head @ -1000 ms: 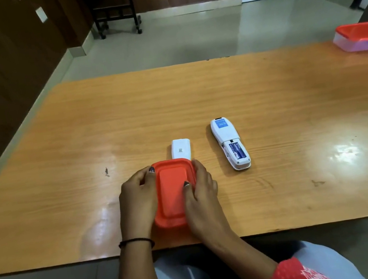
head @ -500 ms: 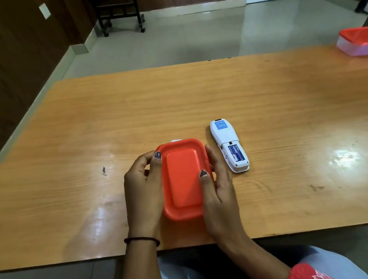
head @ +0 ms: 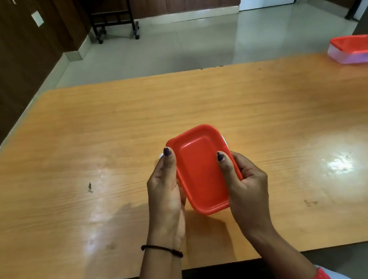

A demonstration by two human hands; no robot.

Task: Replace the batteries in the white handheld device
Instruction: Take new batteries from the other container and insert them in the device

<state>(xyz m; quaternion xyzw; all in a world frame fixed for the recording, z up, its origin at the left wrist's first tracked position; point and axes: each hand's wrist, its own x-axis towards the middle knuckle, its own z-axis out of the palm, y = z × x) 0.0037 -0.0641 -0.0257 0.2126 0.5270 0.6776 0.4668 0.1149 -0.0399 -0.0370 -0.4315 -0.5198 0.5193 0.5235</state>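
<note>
A small box with a red lid (head: 200,173) is held up over the wooden table (head: 67,140), lid facing me. My left hand (head: 165,191) grips its left side with the thumb on the lid's rim. My right hand (head: 247,182) grips its right side, thumb on the lid. The white handheld device and its loose battery cover are hidden behind the box and my hands. Only thin white slivers show at the lid's upper edges, and I cannot tell what they belong to.
A second clear box with a red lid (head: 359,50) stands at the table's far right corner. A small dark speck (head: 90,186) lies on the table to the left. A black wheeled stand (head: 114,23) is on the floor beyond the table.
Both hands have lifted the red-lidded box off the table's near edge, up and forward. It now covers the white device and the battery cover, which were visible before.
</note>
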